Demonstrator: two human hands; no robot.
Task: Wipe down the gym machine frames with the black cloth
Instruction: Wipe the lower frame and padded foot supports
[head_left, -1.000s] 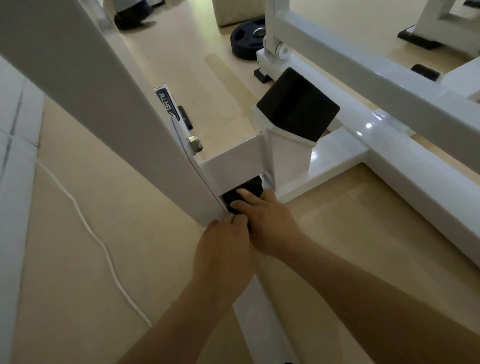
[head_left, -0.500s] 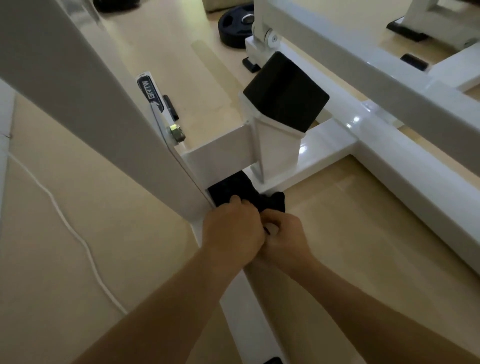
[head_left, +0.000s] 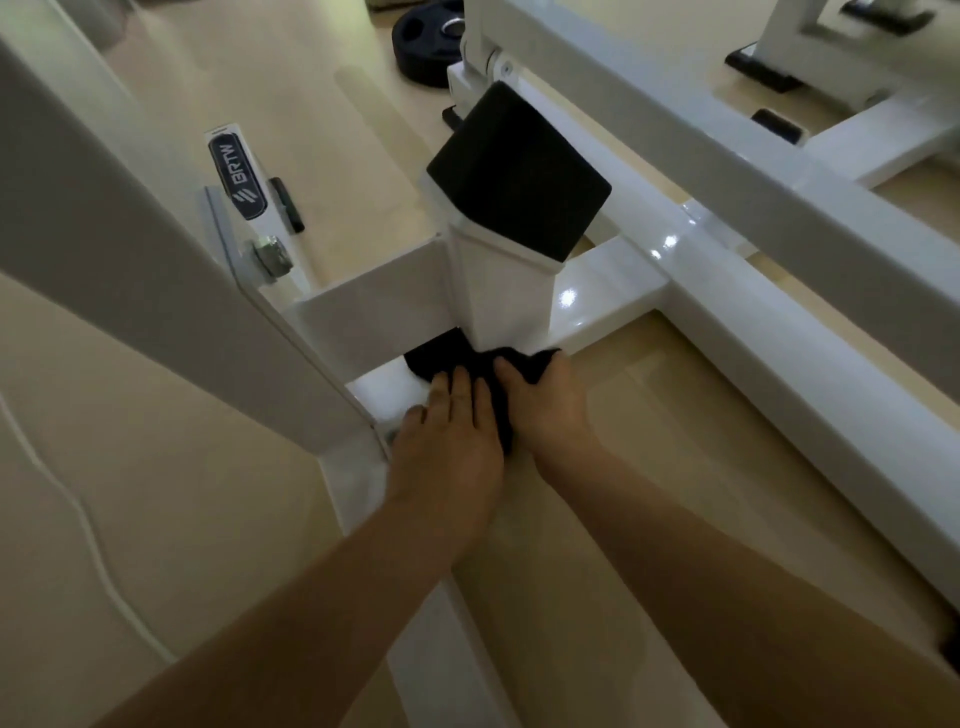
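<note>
As the flat left hand (head_left: 448, 441) and gripping right hand (head_left: 545, 402) wiped the cloth (head_left: 436, 359) against the frame (head_left: 363, 317), sliding outward seemed next.

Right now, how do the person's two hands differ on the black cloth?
The left hand lies flat with straight fingers on the black cloth; the right hand curls its fingers round it. The left hand is beside the slanted beam, the right hand beside the bare floor. Both touch the cloth.
</note>
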